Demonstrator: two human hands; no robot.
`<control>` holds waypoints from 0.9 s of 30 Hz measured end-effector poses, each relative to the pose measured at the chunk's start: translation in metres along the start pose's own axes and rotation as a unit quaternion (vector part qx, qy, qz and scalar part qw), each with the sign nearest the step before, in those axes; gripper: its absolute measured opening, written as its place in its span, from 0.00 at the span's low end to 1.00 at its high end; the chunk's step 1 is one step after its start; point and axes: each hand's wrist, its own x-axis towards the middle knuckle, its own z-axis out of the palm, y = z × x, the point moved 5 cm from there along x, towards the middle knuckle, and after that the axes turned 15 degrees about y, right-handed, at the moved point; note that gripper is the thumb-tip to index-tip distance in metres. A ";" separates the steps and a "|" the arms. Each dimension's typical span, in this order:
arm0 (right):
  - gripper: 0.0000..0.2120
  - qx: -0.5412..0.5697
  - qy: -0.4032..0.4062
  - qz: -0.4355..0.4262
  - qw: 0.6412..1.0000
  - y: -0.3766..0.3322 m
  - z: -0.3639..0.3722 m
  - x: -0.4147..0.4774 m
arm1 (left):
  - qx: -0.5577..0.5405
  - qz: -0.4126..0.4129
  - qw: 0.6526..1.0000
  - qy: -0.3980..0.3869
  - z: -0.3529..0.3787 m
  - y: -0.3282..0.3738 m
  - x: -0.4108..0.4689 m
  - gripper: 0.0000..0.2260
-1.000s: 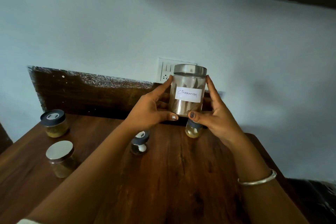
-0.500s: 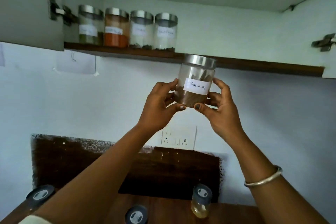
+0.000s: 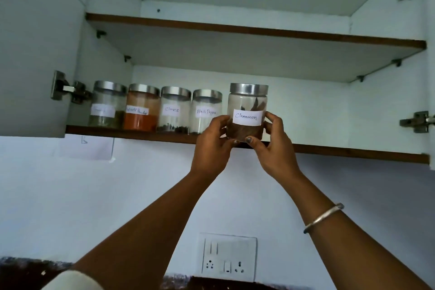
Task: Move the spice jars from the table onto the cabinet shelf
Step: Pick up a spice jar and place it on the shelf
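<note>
You hold the Cinnamon jar (image 3: 247,110) up with both arms raised, at the front edge of the cabinet's lower shelf (image 3: 353,149). Your left hand (image 3: 213,146) curls round its left side and your right hand (image 3: 275,146) round its right side. Each grip is clamped on the glass, with both thumbs under the white label. The jar stands upright, has a steel lid and holds brown bark pieces. Your thumbs hide its base, so whether it touches the shelf cannot be told.

Four similar steel-lidded jars stand in a row on the same shelf to its left. Nearest is the Black Pepper jar (image 3: 206,110), just beside the jar you hold. Then come the Cloves jar (image 3: 174,109), the red powder jar (image 3: 141,107) and a jar with a blurred label (image 3: 106,105) (this last one sits next to a door hinge (image 3: 68,89)).

A silver bangle (image 3: 323,218) circles your right wrist. A white wall socket (image 3: 228,256) sits low on the wall between your forearms.
</note>
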 end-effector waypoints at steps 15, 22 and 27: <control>0.21 -0.253 0.023 -0.045 0.966 0.040 0.031 0.012 | 0.157 0.108 0.981 0.032 0.027 -0.039 0.003 0.27; 0.16 -0.277 0.044 -0.067 0.958 0.041 0.036 0.008 | 0.175 0.084 0.981 0.008 0.029 -0.044 0.006 0.25; 0.16 -0.286 0.026 -0.080 0.954 0.042 0.035 0.006 | 0.152 0.061 0.987 0.003 0.028 -0.042 0.007 0.22</control>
